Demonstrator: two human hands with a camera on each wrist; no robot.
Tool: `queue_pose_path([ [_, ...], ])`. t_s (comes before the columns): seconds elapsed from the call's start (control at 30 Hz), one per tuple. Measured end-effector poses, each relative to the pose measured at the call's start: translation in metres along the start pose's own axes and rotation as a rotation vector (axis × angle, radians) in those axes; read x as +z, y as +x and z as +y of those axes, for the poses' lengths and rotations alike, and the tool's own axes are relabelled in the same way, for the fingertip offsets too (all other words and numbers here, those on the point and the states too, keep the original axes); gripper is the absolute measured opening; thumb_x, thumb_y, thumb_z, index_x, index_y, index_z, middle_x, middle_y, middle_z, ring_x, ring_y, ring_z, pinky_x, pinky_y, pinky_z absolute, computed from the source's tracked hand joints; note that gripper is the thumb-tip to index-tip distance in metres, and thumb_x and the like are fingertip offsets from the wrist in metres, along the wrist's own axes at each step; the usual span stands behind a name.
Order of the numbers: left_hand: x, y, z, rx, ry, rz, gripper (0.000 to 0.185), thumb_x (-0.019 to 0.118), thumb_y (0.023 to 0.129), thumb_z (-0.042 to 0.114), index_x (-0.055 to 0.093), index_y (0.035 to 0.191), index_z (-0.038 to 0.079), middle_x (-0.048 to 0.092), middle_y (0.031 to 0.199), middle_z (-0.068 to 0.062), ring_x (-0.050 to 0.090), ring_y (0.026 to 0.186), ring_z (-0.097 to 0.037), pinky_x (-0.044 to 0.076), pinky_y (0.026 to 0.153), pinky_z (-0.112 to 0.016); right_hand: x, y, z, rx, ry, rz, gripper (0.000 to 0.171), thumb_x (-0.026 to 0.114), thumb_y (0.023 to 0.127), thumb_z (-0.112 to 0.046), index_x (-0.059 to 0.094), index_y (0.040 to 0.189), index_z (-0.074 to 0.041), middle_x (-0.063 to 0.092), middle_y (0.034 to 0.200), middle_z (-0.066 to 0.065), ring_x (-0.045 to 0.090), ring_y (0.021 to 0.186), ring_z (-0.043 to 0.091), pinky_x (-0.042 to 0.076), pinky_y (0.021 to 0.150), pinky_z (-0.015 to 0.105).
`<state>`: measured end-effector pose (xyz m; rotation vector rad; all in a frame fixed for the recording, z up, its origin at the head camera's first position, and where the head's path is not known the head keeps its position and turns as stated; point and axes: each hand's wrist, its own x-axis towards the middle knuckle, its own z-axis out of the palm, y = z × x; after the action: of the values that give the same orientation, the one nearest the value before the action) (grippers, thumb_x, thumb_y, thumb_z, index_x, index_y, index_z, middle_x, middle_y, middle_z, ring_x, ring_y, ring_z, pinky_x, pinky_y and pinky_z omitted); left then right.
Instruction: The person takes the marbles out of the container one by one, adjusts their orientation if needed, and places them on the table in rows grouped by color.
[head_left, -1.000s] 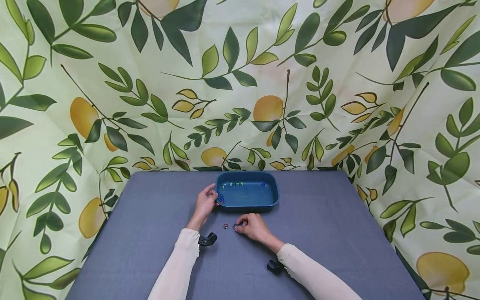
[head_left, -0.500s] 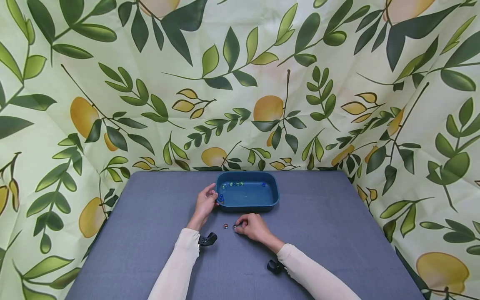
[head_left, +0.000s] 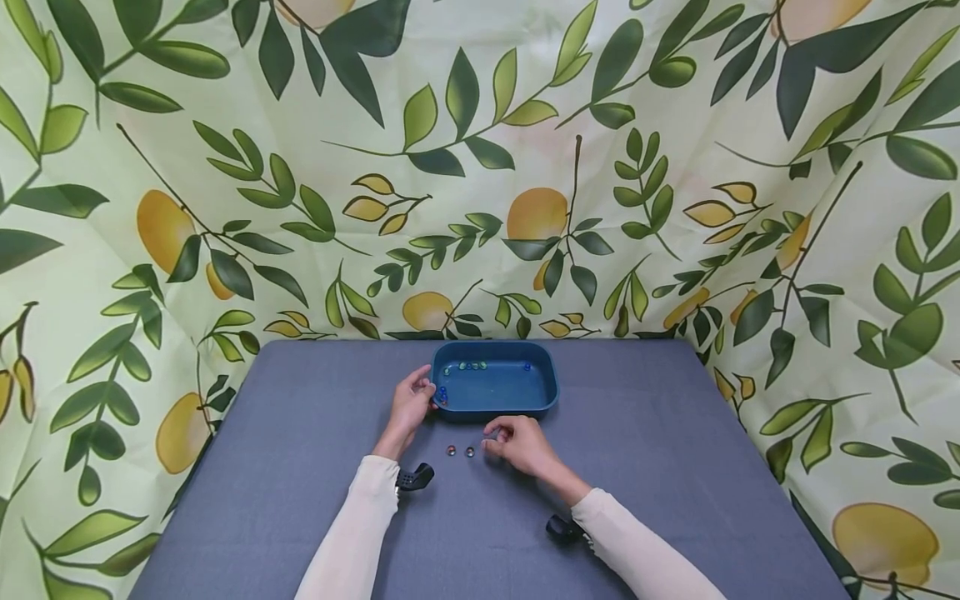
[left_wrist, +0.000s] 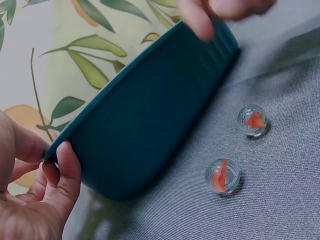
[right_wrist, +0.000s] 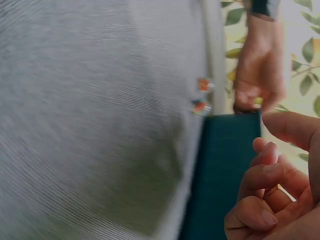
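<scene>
In the head view, shows a blue tray (head_left: 495,416) below the centre of the frame, on a grey cloth (head_left: 247,517), in front of a leafy backdrop (head_left: 480,283). Held at its left end by the left hand (head_left: 410,407), just as in the earlier frames. Inside, a row of green and blue marbles (head_left: 476,367) toward the upper left, a small cluster (head_left: 442,392) at the lower left, a lone blue marble (head_left: 527,367) at the upper right. Just below the tray, near each other but apart, a left loose marble (head_left: 451,451) and a right loose marble (head_left: 470,452). Newly changed: right hand (head_left: 520,445) now drawn slightly rightward, away from the right loose marble, after pinching at that very spot half a second ago. Looks like a release, leaving both loose marbles side by side outside the tray, with the right hand freed while the left steadies the tray. In the left wrist view, shows the rim pinched between thumb and fingers at lower left, both orange-cored loose marbles at right, clear of the tray wall; blurred right fingers at the top, contact with the tray impossible to tell. In the right wrist view, blurred, shows the loose marbles right of centre, tray below them, left hand at upper right; right hand at lower right, loosely bent, gripping nothing visible.
</scene>
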<state>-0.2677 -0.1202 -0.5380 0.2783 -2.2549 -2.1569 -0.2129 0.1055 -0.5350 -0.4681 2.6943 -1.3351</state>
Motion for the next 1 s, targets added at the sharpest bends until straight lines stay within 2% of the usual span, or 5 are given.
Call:
queue_pose_path([
  [0.23,-0.002,0.001,0.001,-0.003,0.001,0.004,0.046,0.052,0.098,0.004,0.048,0.144,0.006,0.045,0.098,-0.005,0.050,0.074,-0.014,0.056,0.070,-0.034,-0.029,0.003,-0.025,-0.020,0.040,0.064,0.015,0.076,0.085,-0.021,0.074,0.095,-0.010,0.056,0.066,-0.006,0.046,0.055,0.005,0.038,0.051,0.020],
  [0.47,-0.002,0.001,0.003,0.000,0.004,0.000,0.046,0.052,0.098,0.004,0.048,0.144,0.006,0.045,0.099,-0.005,0.052,0.073,-0.015,0.055,0.068,-0.032,-0.050,0.022,-0.039,-0.070,0.076,0.099,0.014,0.076,0.086,-0.024,0.074,0.098,-0.017,0.057,0.067,-0.004,0.049,0.058,0.009,0.039,0.054,0.021],
  [0.77,-0.002,0.001,0.003,0.003,0.008,0.000,0.045,0.052,0.098,0.003,0.049,0.143,0.006,0.046,0.098,-0.006,0.052,0.073,-0.016,0.055,0.068,-0.033,-0.054,0.060,-0.039,-0.139,0.131,-0.003,0.017,0.074,0.087,-0.023,0.074,0.104,-0.019,0.059,0.070,-0.001,0.050,0.061,0.013,0.042,0.057,0.024],
  [0.87,-0.002,0.000,0.003,0.004,0.010,-0.001,0.046,0.052,0.098,0.003,0.048,0.143,0.005,0.046,0.098,-0.006,0.052,0.073,-0.016,0.055,0.068,-0.033,-0.047,0.074,-0.032,-0.140,0.126,-0.063,0.019,0.074,0.088,-0.024,0.074,0.106,-0.018,0.060,0.071,-0.002,0.050,0.061,0.012,0.041,0.056,0.024],
  [1.0,-0.001,-0.001,0.002,0.003,0.014,-0.004,0.046,0.052,0.097,0.003,0.048,0.143,0.004,0.046,0.096,-0.005,0.051,0.070,-0.014,0.056,0.067,-0.034,-0.037,0.091,-0.023,-0.160,0.096,-0.167,0.025,0.074,0.088,-0.025,0.074,0.109,-0.011,0.058,0.073,-0.003,0.048,0.062,0.011,0.039,0.055,0.022],
])
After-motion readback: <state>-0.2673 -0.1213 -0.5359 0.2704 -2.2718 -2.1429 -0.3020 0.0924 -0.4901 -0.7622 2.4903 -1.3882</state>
